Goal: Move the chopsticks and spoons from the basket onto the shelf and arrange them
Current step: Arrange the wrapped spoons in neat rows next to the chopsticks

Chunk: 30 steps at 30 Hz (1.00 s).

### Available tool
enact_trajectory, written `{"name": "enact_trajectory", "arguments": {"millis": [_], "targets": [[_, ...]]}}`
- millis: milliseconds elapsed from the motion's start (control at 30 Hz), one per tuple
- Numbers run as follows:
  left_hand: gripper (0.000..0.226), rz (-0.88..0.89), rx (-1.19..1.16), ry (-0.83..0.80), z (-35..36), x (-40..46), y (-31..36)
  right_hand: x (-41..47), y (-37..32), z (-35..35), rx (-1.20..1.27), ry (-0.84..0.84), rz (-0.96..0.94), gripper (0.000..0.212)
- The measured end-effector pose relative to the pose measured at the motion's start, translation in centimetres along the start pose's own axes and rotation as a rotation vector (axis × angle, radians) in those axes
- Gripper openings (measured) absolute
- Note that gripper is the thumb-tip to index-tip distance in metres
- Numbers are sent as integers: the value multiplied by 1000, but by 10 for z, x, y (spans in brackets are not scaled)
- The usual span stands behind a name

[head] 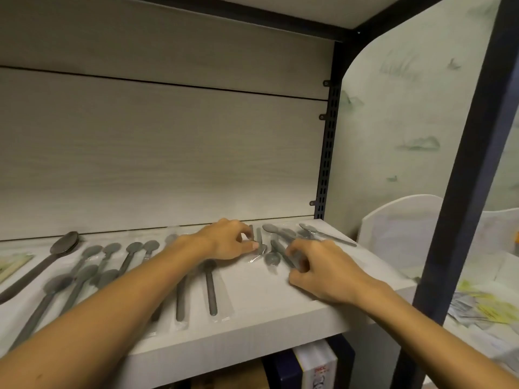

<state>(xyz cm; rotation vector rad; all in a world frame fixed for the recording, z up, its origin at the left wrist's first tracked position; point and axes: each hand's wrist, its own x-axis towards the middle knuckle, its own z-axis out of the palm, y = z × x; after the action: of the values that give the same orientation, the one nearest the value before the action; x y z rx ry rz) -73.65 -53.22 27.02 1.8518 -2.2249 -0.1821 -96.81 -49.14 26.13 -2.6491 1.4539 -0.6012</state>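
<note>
Shelf: A pale wood-grain shelf point(269, 313) in a dark metal frame carries rows of grey spoons, each sealed in a clear plastic sleeve.

Left hand: The left hand point(224, 242) reaches over the middle of the shelf, its grip closed on a wrapped spoon point(259, 242), thumb and curled fingers pinching the handle near the back edge.

Right hand: The right hand point(323, 268) rests at the shelf's right end, fingers curled down onto a second wrapped spoon point(273, 255) that lies slanted with its bowl toward the front; whether that grip is clamped on the spoon or only pressing it cannot be told.

Loose spoons: More wrapped spoons point(280, 231) lie jumbled just behind the two hands, one long spoon point(328, 234) angled toward the right corner.

Arranged spoons: To the left, sleeved spoons point(132, 256) lie side by side, bowls toward the back wall; two more point(210, 287) lie parallel under the left forearm.

Far left: A larger dark spoon point(56, 251) lies diagonally, beside a pale packet point(14, 263) at the frame's edge, possibly chopsticks, too cropped to confirm.

Beyond the frame: A white container point(398, 228) stands right of the upright post, with crumpled wrappers point(483, 310) below it.
</note>
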Motion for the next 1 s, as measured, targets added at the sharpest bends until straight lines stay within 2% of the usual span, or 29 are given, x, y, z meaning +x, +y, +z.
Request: {"name": "enact_trajectory", "arguments": {"millis": [267,367,433,633,867,933,1000], "targets": [[52,-61,-76,45,5,7,8,-2,10,-11,265,134,-31,31],[35,-90,-171,36,4,9,14,1,16,-13,357,164,-38,27],[26,-100,-215,51,4,8,16,4,19,-11,421,156,-29,26],[20,-125,-334,136,-1,0,14,17,20,2,567,178,-51,24],[11,-214,-559,361,-21,-21,-10,26,8,15,657,129,-70,22],[8,-222,-629,355,-29,-29,-18,30,4,13,669,113,-78,22],[20,-216,-622,310,-36,-36,-25,34,-4,10,673,92,-91,23]]}}
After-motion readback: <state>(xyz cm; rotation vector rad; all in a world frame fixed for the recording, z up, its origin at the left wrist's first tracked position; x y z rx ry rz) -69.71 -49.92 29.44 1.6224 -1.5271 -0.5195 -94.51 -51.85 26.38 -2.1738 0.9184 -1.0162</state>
